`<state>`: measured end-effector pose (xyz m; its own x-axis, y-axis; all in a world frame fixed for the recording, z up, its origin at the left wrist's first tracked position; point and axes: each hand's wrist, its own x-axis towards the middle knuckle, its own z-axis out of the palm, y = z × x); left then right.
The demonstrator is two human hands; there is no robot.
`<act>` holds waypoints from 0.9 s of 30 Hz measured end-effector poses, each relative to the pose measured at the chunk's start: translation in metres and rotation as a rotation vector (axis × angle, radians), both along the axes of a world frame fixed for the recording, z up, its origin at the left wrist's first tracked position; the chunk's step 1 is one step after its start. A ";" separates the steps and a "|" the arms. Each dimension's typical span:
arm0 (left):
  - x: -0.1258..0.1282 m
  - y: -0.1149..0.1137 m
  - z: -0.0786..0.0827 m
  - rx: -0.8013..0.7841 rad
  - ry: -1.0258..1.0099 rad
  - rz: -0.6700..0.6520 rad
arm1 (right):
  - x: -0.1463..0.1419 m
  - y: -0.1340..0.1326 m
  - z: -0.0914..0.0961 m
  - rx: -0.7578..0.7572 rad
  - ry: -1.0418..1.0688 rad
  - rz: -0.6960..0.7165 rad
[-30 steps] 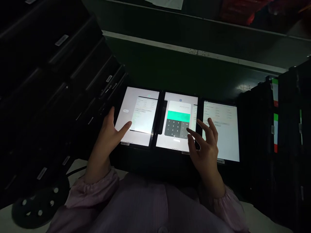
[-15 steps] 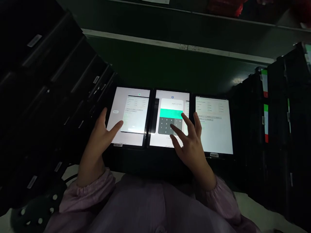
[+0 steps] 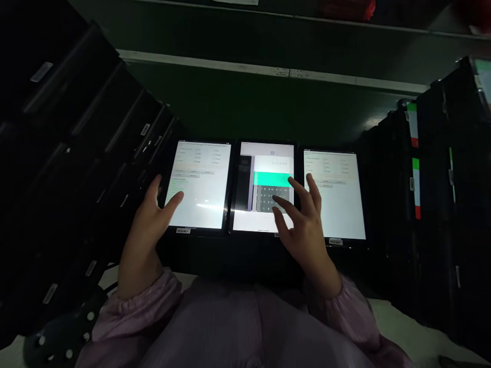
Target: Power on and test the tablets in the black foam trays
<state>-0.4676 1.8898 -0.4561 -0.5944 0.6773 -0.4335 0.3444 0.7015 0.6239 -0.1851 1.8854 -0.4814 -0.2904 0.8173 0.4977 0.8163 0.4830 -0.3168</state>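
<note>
Three lit tablets lie side by side in front of me. On the left tablet [image 3: 203,194] a page of check boxes, grey buttons and green text fills the screen. My left hand [image 3: 150,220] is at its left edge, thumb over the screen and fingers apart, holding nothing. The middle tablet [image 3: 245,222] displays a calculator card with a green band, beside a dark card. Over its right side hovers my right hand [image 3: 303,220] with fingers spread; whether a fingertip touches the glass I cannot tell. The right tablet [image 3: 341,209], partly behind that hand, has a similar check-box page.
Stacked black trays or cases [image 3: 111,112] with small white labels rise on the left. Another dark stack [image 3: 433,168] with green, white and red labels stands on the right. Beyond the tablets runs a pale metal strip [image 3: 230,66], with a red item [image 3: 353,9] farther back.
The left tablet's screen has gone from a small app card to the full check-box page. On the middle tablet the cards have slid right. My left hand has shifted slightly left.
</note>
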 end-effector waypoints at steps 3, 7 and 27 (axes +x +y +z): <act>0.001 0.000 0.001 0.004 -0.011 0.014 | -0.009 0.000 -0.001 -0.061 -0.019 0.064; 0.001 -0.003 0.001 0.000 -0.007 0.010 | -0.023 0.002 0.001 -0.123 -0.049 0.148; -0.005 -0.027 -0.008 0.454 0.326 -0.099 | 0.107 -0.046 0.015 0.314 -0.070 -0.049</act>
<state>-0.4726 1.8633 -0.4645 -0.5726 0.8125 0.1094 0.6206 0.3424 0.7054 -0.0779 1.8392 -0.4668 -0.2966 0.6411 0.7078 0.8556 0.5076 -0.1012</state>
